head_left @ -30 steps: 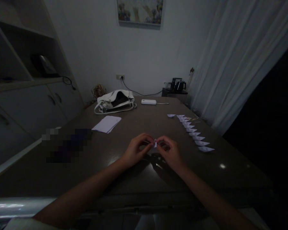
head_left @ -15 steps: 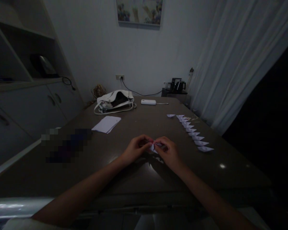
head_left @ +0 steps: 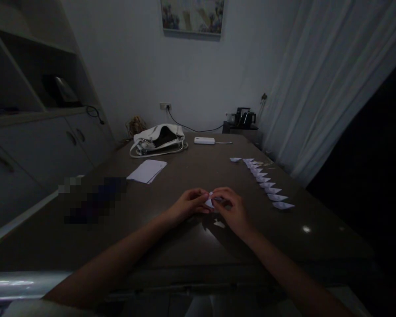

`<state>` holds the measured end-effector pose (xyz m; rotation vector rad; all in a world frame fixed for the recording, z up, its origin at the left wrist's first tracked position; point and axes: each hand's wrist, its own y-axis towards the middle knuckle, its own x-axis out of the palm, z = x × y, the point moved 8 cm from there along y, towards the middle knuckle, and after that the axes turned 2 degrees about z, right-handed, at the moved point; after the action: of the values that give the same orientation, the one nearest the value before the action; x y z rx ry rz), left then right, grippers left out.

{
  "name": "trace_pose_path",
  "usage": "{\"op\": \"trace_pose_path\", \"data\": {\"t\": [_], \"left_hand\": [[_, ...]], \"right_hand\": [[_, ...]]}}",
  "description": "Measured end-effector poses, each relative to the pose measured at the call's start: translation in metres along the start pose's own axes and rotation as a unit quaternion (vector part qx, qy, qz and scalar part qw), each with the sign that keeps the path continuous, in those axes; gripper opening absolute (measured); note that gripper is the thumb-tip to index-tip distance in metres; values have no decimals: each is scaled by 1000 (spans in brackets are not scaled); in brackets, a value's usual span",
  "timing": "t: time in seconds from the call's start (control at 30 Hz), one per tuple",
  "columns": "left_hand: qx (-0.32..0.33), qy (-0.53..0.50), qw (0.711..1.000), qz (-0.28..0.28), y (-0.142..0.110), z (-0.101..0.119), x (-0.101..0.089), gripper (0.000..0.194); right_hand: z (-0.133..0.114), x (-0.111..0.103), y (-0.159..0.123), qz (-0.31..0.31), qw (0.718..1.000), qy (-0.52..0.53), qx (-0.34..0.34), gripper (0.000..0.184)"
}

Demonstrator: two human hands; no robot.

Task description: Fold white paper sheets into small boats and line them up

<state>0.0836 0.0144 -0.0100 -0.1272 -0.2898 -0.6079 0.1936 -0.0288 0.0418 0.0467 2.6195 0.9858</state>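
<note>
A small folded piece of white paper (head_left: 210, 203) is held just above the table, between my two hands. My left hand (head_left: 190, 202) pinches its left side, thumb and fingers closed. From the right, my right hand (head_left: 230, 204) grips the same paper with thumb and forefinger. My fingers cover part of its folds, so its full shape cannot be told. To the right, several folded white paper boats (head_left: 267, 185) stand in a slanting row, and one more paper boat (head_left: 235, 159) sits apart at the row's far left end.
A stack of white paper sheets (head_left: 148, 171) lies left of my hands on the dark table (head_left: 185, 246). Behind it rests a white handbag (head_left: 160, 138). A white power bank (head_left: 204, 140) with a short cable lies at the back. A blurred-out dark patch (head_left: 99, 198) covers something at left.
The folded paper has been turned and opened somewhat between my fingers, showing a wider white face. My left hand's fingers have shifted beneath it. The boats and the sheets stay put.
</note>
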Motion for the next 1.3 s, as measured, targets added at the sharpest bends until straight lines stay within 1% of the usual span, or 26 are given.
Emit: {"op": "trace_pose_path", "data": {"t": [0.1,0.27,0.33,0.5,0.67,0.77,0.9,1.1,1.2,1.3], "left_hand": [[-17,-41,999,-1,0,-1,-2,36],[1,-55,998,-16,0,4,-2,28],[-3,-60,998,-20,0,5,-2,27],[-32,-58,998,-23,-3,4,-2,28],[-28,-90,995,-43,-6,8,3,26],[-34,-103,993,-43,-6,7,4,26],[-37,-113,992,-49,-5,5,3,29],[-31,-101,992,-67,-7,6,7,25],[-26,-103,991,-75,-7,7,10,23],[-22,-107,992,-69,-7,7,9,23]], "right_hand": [[-2,-1,0,2,1000,14,-8,18],[-7,-2,1,10,1000,21,-16,18],[-8,-2,2,14,1000,18,-15,18],[-6,0,2,8,1000,17,10,13],[-5,5,0,-22,998,56,31,19],[-4,6,-1,-26,997,71,33,23],[1,8,-1,-33,993,96,53,29],[0,14,-4,-80,989,111,63,26],[-2,14,-3,-81,988,113,63,23],[-3,13,-2,-77,989,107,65,16]]}}
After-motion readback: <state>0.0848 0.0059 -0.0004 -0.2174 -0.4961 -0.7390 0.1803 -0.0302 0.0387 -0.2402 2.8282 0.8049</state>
